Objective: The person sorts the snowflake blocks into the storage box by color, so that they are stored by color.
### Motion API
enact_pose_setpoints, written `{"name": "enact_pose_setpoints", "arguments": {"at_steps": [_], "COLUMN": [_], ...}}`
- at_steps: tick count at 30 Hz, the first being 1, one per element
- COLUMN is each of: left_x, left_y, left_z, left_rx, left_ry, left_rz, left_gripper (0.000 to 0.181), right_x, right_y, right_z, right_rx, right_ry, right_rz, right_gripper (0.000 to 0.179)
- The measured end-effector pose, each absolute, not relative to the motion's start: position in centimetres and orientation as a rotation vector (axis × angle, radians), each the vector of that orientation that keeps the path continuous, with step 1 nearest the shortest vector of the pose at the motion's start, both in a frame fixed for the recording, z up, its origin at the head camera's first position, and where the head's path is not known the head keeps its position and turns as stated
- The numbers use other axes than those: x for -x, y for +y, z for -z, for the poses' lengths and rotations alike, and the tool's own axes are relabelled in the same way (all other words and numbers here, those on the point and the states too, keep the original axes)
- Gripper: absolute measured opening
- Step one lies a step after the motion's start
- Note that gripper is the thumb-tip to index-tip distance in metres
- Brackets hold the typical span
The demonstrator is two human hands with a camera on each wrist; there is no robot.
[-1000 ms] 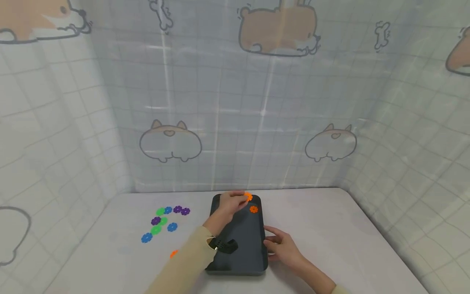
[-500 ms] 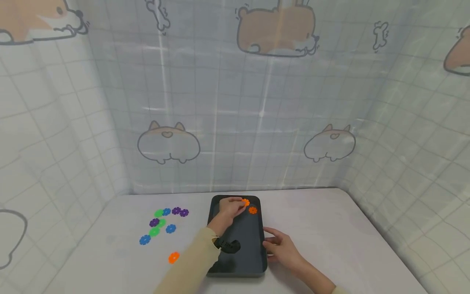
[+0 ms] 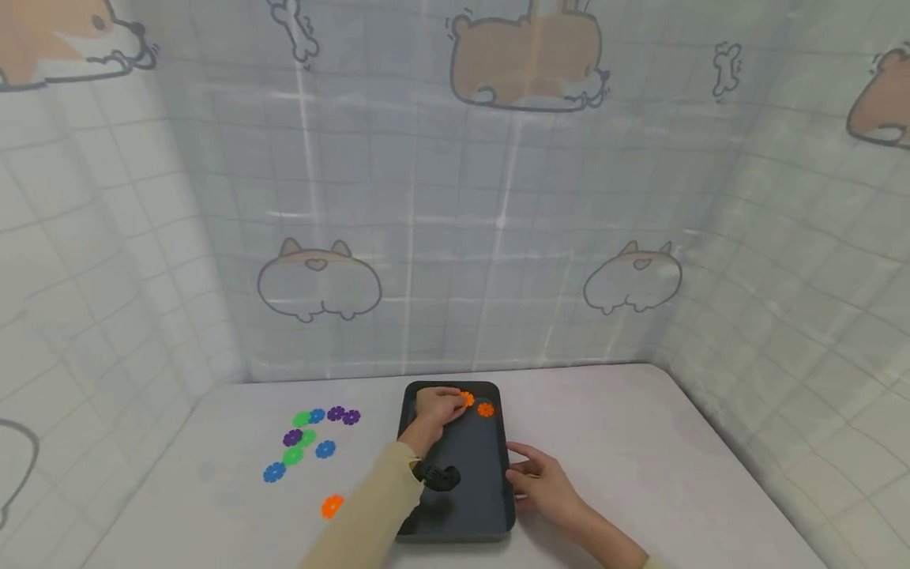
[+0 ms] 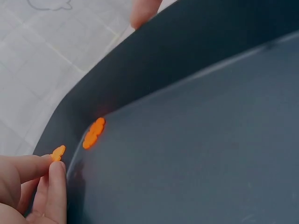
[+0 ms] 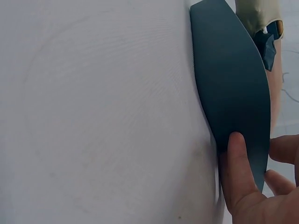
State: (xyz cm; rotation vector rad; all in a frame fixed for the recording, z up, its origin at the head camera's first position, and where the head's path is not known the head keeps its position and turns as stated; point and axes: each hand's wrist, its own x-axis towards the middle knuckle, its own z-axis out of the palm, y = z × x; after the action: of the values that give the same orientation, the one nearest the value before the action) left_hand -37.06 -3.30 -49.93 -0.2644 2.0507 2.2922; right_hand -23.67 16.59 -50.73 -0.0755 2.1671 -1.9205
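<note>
In the head view my left hand reaches into the far end of a dark rectangular tray. Thumb and fingers pinch an orange flower-shaped disc, seen close up in the left wrist view by the tray's end wall. Another orange flower-shaped disc lies on the tray floor, near the far right corner. Along the tray's right side rests my right hand. Its extended fingers touch the outer wall and rim; in the right wrist view one fingertip lies against that wall.
Left of the tray, several blue, green and purple flower discs lie on the white tabletop. A single orange disc sits nearer, beside the left sleeve. A patterned curtain encloses the table.
My left hand has brought the pinched orange disc from the tray's far rim down and slightly left, inside the tray. The right hand stays at the side. The view has shifted slightly.
</note>
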Motion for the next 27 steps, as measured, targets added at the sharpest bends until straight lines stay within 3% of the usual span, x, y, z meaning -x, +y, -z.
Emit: {"name": "enact_pose_setpoints", "arguments": {"at_steps": [21, 27], "left_x": [37.21, 37.22], "left_y": [-3.06, -3.06], "left_z": [50.94, 50.9], "left_rx": [0.216, 0.17], "left_ry": [2.489, 2.606], "left_rz": [-1.996, -1.871], "left_gripper": [0.01, 0.015], "right_x": [23.97, 23.92], "right_y": [16.48, 16.54], "right_z": [50.84, 50.97], "right_rx": [0.061, 0.052], "right_ry": [2.201, 2.212], "right_rz": [1.893, 1.886], "right_gripper": [0.057, 0.057]}}
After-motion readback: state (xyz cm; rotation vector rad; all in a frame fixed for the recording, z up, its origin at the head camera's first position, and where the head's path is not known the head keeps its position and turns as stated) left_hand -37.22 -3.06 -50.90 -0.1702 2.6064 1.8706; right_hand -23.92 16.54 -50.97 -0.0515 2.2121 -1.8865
